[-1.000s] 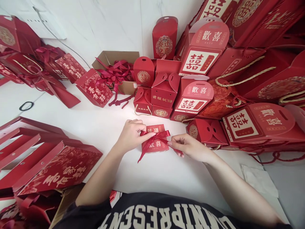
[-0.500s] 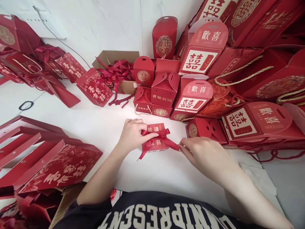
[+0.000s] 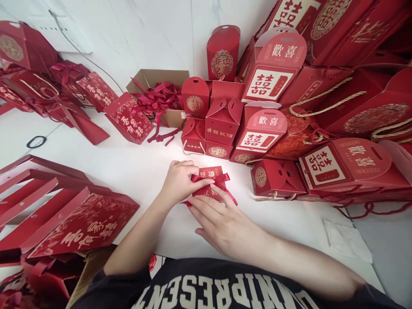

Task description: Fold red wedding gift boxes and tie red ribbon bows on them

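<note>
A small red gift box (image 3: pixel 212 171) with pale lettering lies on the white table before me, a red ribbon bow (image 3: pixel 222 177) across its top. My left hand (image 3: pixel 180 182) pinches the bow at its left side, thumb toward the knot. Over the near part of the box reaches my right hand (image 3: pixel 219 219), its fingers stretched out and a little apart. One of its fingertips is by the knot; the others are at the box's left edge, close to a ribbon tail. Another tail hangs to the right. The right hand hides much of the box's near side.
An open cardboard box (image 3: pixel 170 118) of red ribbons stands by the wall. Red gift boxes (image 3: pixel 223 120) are stacked behind and right of my hands. Several large red boxes (image 3: pixel 86 219) lie at left. A black ring (image 3: pixel 36 142) and white tissue (image 3: pixel 346 240) lie on the table.
My right hand has let go of the right ribbon tail and moved left over the box's near side. My left hand stays pinched on the bow.
</note>
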A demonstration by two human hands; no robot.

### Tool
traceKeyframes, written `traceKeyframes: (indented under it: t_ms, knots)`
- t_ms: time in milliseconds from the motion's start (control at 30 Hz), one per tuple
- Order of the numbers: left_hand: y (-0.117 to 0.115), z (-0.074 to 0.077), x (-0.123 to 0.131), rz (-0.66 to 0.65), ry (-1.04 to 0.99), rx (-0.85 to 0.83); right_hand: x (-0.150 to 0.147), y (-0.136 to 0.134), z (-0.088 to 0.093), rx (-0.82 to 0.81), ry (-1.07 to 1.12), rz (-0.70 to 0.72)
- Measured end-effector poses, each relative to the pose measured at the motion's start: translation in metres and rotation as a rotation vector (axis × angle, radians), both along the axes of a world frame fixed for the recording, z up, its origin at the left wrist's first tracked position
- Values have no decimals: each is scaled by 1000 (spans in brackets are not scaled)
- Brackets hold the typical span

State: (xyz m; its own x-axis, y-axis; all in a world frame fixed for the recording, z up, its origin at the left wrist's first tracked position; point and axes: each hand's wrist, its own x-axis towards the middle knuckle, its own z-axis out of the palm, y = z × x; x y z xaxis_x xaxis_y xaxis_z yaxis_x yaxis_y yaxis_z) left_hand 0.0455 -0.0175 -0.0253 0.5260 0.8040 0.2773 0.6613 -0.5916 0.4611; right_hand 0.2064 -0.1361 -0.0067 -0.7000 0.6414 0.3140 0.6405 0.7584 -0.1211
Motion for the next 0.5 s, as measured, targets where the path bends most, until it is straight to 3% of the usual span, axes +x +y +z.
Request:
traceKeyframes:
  t_ms: [100,200,333,400,500]
  knots:
    - [2,-1,0,-3,2,0,-5,-2,-7,-55,47,-29]
    - [1,2,0,-6,-1,-12,-6,-4,-11,-77,45,30]
    - [-3,12,-4,-38,49,-45,9,3,4,-245,202,162]
    - [-3,18,-9,-70,67,-111,21,11,14,-309,323,78]
    - [-1,26,-20,-116,33,-262,41,25,21,-272,415,-261]
